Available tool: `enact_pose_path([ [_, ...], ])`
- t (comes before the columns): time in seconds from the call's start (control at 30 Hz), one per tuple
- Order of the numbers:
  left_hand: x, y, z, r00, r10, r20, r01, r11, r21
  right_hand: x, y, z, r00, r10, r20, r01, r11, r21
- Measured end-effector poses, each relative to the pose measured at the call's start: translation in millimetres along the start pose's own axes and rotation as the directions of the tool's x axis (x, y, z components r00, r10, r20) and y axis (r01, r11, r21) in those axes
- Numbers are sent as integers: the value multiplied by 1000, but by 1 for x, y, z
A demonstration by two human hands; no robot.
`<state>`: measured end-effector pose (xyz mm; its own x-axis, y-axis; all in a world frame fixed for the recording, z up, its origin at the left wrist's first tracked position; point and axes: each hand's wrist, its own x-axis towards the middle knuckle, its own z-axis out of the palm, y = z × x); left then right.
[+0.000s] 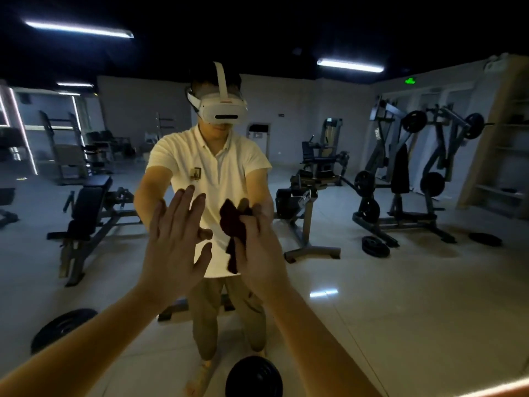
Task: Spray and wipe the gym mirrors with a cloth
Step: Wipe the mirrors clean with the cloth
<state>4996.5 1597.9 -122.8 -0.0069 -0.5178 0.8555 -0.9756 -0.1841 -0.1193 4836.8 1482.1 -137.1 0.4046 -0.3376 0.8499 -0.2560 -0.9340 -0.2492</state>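
So the mirror (pixel 372 282) filled pretty much the whole view. The left hand (pixel 174 242) was up just at 9 o'clock of centre, fingers straight and spread, holding nothing, with the palm flat at the glass. Couldn't tell for sure if it was actually touching. The right hand (pixel 263 253) sat right beside it at 3 o'clock, fingers curled round a dark red cloth (pixel 233 224) that was bunched at the glass with a tail hanging toward 6.

What I'd worry about:
- A bare palm on the mirror would likely leave fresh prints right where it's meant to be clean.
- The cloth was wadded up, so probably only a small patch met the glass, which could mean streaks and missed bits.
- No spray bottle in view, and a dry rub might just smear.
- The room was dim, so streaks would be easy to miss.
- A weight plate (pixel 253 376) lay on the floor at 6 o'clock, so sidestepping could mean a stubbed toe.
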Motion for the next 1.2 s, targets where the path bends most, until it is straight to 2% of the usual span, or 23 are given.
enact_pose_path([
  [0.03,6,-8,-5,1000,11,-26,-10,1000,20,8,6,-11,1000,-3,5,3,999,-47],
  [0.1,21,-25,-20,996,11,-94,-4,998,66,32,20,-41,988,96,-117,-106,991,-80],
  [0.13,29,-34,-27,993,0,-121,11,996,86,47,28,-57,961,174,-214,-191,980,-60],
  [0.2,40,-51,-38,988,-21,-151,39,993,115,79,43,-85,857,324,-401,-337,941,40],
  [0.27,42,-64,-42,990,0,-144,21,989,145,107,44,-96,775,387,-500,-387,916,108],
  [0.3,40,-66,-41,992,20,-127,0,987,158,115,36,-92,772,381,-508,-387,917,99],
  [0.37,38,-66,-39,993,31,-111,-11,985,173,119,2,-66,815,324,-480,-335,940,67],
  [0.4,38,-64,-38,993,19,-117,1,986,166,114,-19,-48,866,246,-436,-251,967,45],
  [0.47,40,-58,-39,992,-24,-128,41,990,135,99,-56,-9,961,-54,-270,34,996,-79],
  [0.53,41,-53,-42,989,-50,-140,65,993,100,89,-73,14,946,-314,-79,295,937,-186],
  [0.57,41,-53,-45,988,-51,-147,64,994,84,90,-72,15,935,-355,-23,344,917,-203],
  [0.63,43,-57,-52,985,-31,-170,46,995,87,105,-59,-3,923,-379,-61,347,892,-291],
  [0.77,59,-73,-65,984,-15,-179,42,988,148,163,-18,-74,938,-226,-264,143,943,-300],
  [0.9,85,-91,-73,964,30,-263,35,970,239,231,28,-153,839,-60,-541,-131,943,-307],
  [1.0,121,-98,-85,950,38,-309,57,954,295,271,23,-169,768,52,-638,-265,933,-243],
  [1.07,155,-98,-95,936,50,-348,64,948,310,275,-6,-142,773,30,-633,-237,940,-245],
  [1.1,172,-96,-99,926,51,-373,66,953,295,269,-23,-121,802,-29,-596,-172,945,-278],
  [1.17,198,-93,-104,917,19,-398,90,963,255,248,-51,-77,866,-221,-449,55,934,-354],
  [1.2,206,-93,-104,918,-3,-397,109,964,244,238,-57,-60,866,-352,-354,201,895,-397],
])
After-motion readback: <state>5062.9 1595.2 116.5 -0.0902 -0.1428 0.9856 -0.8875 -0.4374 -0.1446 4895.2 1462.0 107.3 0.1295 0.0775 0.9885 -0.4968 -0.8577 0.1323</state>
